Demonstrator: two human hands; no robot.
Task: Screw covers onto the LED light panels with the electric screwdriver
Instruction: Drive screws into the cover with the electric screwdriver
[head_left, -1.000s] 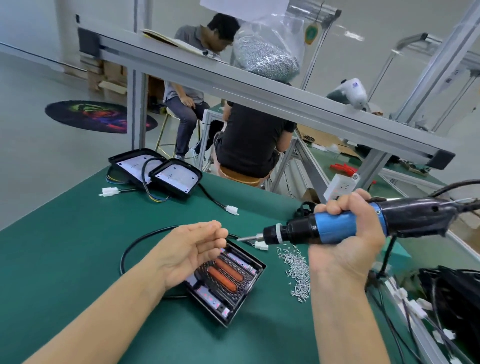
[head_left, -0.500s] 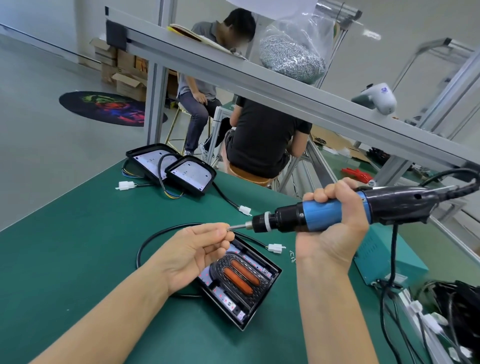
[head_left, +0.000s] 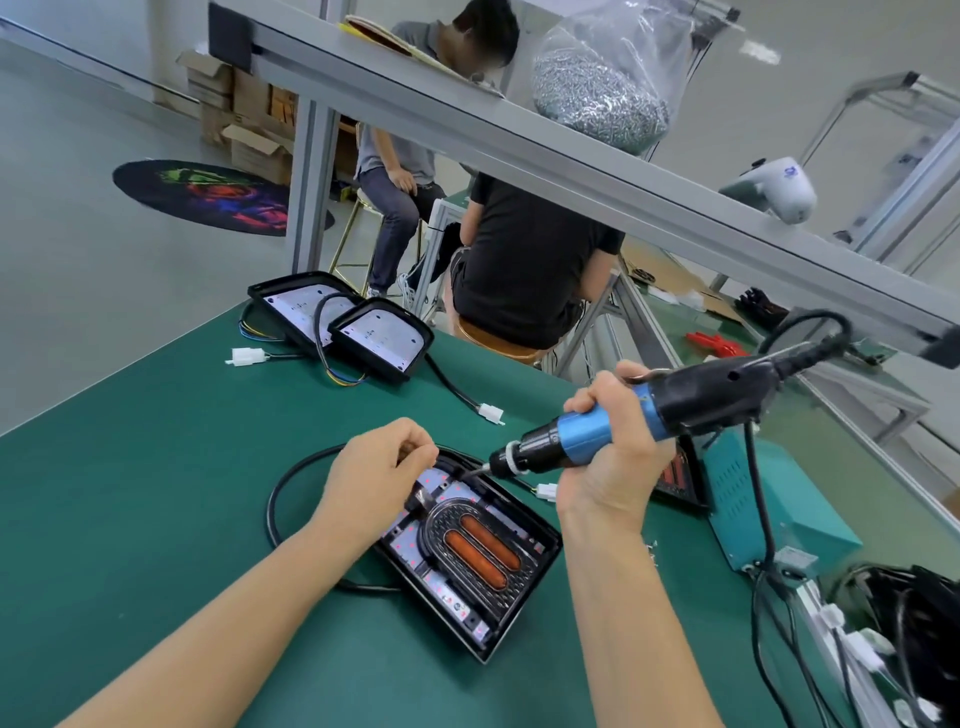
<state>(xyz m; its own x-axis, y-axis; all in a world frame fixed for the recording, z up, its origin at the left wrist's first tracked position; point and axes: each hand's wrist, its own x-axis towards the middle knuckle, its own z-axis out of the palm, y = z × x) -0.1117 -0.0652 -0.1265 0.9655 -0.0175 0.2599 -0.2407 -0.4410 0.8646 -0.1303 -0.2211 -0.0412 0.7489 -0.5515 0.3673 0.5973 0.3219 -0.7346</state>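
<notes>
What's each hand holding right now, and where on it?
Right hand grips the electric screwdriver around its blue barrel. Left hand is curled at the LED light panel; its hold can't be told.

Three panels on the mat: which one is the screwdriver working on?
The near LED panel with two orange lenses, under both hands; the electric screwdriver tip meets its far corner. The two white-faced panels sit untouched at the mat's far edge.

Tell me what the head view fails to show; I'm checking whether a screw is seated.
- Screw at the electric screwdriver tip: too small to make out.
- Left hand fingertips: curled under, their contents hidden.
- Second panel: mostly behind the right hand.
</notes>
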